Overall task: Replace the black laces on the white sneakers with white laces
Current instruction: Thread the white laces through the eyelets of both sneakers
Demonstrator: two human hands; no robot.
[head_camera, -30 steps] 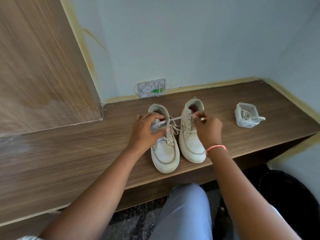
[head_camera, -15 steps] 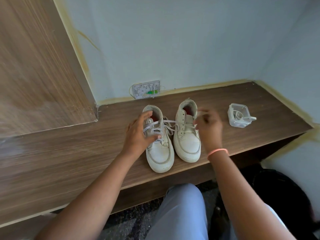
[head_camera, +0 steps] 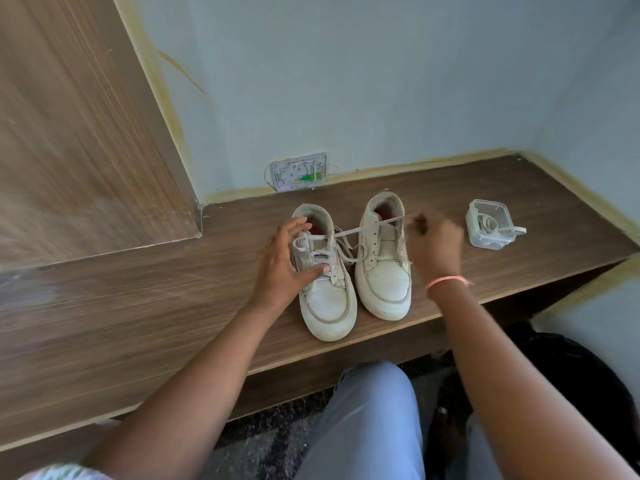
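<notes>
The white sneakers stand side by side, toes toward the person, near the front edge of the wooden table (head_camera: 138, 299): the left sneaker (head_camera: 323, 271) is partly threaded with a white lace (head_camera: 349, 232), while the right sneaker (head_camera: 382, 265) beside it shows bare eyelets on its upper part. The left hand (head_camera: 282, 263) grips the left sneaker from its outer side, fingers curled over the collar and the thumb pressed on the tongue by the lower crossings. One end of the lace runs from the upper eyelets of the left sneaker, taut and slanting upward to the right across the opening of the right sneaker, to the right hand (head_camera: 434, 242). That hand is blurred; its fingers are bunched at the lace's end and seem to pinch it, above the outer side of the right sneaker. A pink band (head_camera: 446, 281) circles the right wrist. Loose loops of lace hang between the two sneakers. To the right, well apart from the shoes, sits a small clear plastic container (head_camera: 490, 228) with a coiled white lace inside, one end draped over its rim. A white socket plate (head_camera: 299, 172) is on the wall behind the sneakers.
</notes>
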